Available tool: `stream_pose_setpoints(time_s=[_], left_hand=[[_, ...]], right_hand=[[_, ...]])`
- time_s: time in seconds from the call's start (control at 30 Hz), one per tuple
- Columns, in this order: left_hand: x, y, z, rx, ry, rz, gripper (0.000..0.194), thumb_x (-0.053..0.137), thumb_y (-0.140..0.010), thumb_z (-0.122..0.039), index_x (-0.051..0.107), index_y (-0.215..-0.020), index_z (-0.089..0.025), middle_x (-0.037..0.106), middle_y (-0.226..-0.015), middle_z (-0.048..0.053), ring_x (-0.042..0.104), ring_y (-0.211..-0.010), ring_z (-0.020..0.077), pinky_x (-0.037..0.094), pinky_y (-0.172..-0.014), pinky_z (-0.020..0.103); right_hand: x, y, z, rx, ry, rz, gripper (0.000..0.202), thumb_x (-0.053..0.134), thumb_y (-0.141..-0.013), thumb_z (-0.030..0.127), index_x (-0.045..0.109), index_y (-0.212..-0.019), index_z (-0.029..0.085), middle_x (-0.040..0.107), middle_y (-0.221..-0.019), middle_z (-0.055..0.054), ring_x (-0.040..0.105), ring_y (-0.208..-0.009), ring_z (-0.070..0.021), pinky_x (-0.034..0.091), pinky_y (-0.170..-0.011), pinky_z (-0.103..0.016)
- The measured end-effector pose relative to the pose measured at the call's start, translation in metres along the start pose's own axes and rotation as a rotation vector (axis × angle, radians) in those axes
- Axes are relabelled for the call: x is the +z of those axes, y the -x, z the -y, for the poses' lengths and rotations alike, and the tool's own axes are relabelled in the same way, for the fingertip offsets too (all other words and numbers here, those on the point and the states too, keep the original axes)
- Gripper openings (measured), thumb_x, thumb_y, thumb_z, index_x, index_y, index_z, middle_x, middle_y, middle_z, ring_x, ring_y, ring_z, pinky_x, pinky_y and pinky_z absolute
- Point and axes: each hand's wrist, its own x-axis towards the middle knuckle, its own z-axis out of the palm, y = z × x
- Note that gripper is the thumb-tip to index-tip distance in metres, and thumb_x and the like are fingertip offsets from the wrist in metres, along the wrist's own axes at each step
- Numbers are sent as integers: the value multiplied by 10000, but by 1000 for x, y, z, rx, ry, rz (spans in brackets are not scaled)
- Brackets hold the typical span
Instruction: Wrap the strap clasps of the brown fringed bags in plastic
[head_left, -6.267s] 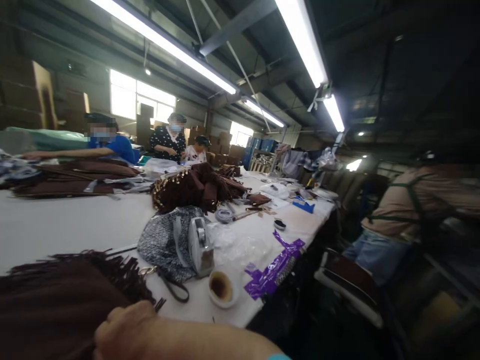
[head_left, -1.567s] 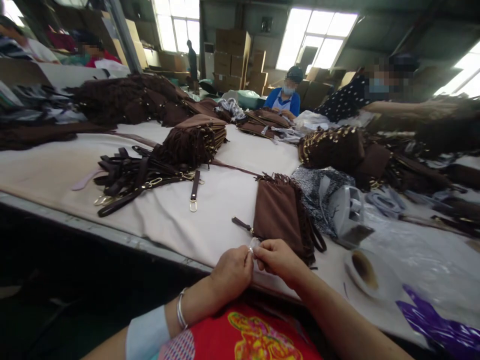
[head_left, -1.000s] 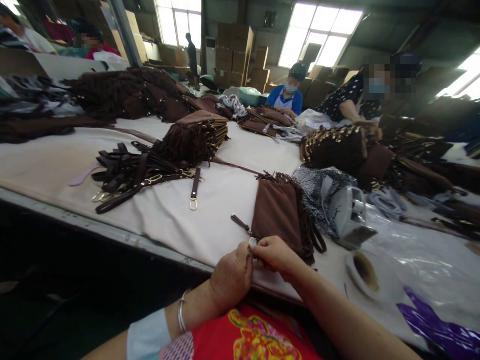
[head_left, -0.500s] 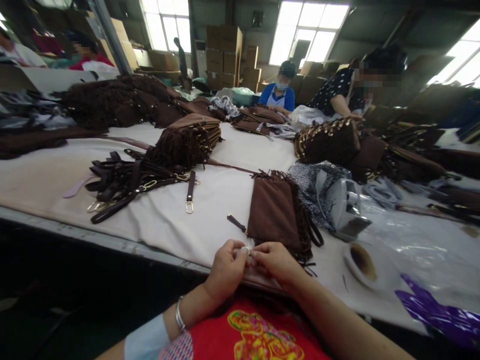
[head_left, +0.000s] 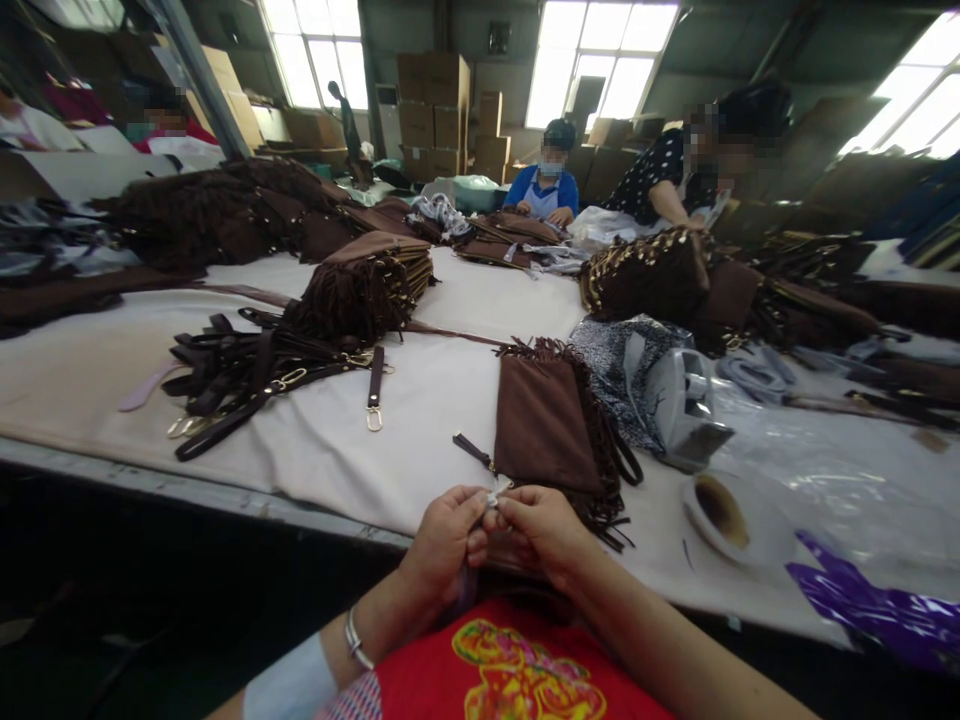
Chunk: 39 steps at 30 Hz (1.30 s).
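My left hand (head_left: 448,535) and my right hand (head_left: 553,532) meet at the table's front edge, fingers pinched together. Between their fingertips is a small white, translucent scrap (head_left: 499,488), perhaps thin plastic or tissue; its exact kind is unclear. Just beyond it, a flat brown fringed pouch (head_left: 541,420) lies on the table, its lower left corner close to my fingers. A dark zipper pull (head_left: 471,449) sticks out leftward from that corner. Along the pouch's right side hangs fringe, and a dark strap loop (head_left: 630,455) curves out there.
Left lies a heap of dark straps (head_left: 247,370) with gold clasps, beside one short strap (head_left: 376,390). Behind stands a stack of fringed pouches (head_left: 367,285). To the right are a tape roll (head_left: 718,515), a tape dispenser (head_left: 686,405) and purple plastic (head_left: 877,610). Co-workers handle pouches across the table.
My fingers have shifted slightly around the white scrap, and its visible end now points up to the right. The whole view has moved a little. The pouch stays in place.
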Motion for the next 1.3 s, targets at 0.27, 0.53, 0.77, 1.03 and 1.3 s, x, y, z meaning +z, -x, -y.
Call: stream_pose_setpoints(time_s=[0.27, 0.53, 0.77, 1.03, 1.3], left_hand=[[10, 2, 1, 75, -124, 15, 284, 624, -807, -423, 519, -873, -169, 531, -601, -54, 331, -367, 25, 261, -361, 161], [12, 2, -1, 353, -603, -132, 220, 509, -892, -388, 556, -949, -181, 622, -708, 0, 527, -526, 105, 434, -510, 225], [22, 8, -16, 565, -937, -69, 237, 589, -785, -238, 689, -992, -178, 616, -973, 87, 590, -889, 196, 498, -754, 297], [20, -3, -13, -185, -476, 26, 242, 532, -778, -370, 614, -744, -145, 490, -572, -22, 435, -453, 91, 279, -391, 187], [30, -14, -4, -320, -193, 32, 300, 601, -719, -430, 483, -596, -184, 352, -468, -81, 256, -382, 52, 142, -387, 199]], right_hand=[[0, -14, -11, 51, 72, 64, 149, 657, -635, 276, 563, -605, 163, 477, -387, 63, 325, -311, -46, 217, -342, -184], [-16, 10, -9, -35, 42, -32, 363, 656, -757, 516, 623, -747, 155, 561, -541, 34, 398, -399, -60, 282, -393, -192], [-18, 21, -13, -11, -312, -14, 365, 801, -665, 458, 653, -807, 156, 639, -665, -8, 578, -558, -131, 468, -551, -259], [-26, 30, -24, 30, -581, 152, 249, 751, -775, 369, 662, -894, 169, 722, -833, -43, 673, -727, -169, 525, -735, -316], [-26, 31, -30, 19, -586, 196, 244, 710, -828, 360, 667, -957, 158, 732, -911, -74, 678, -776, -169, 519, -779, -320]])
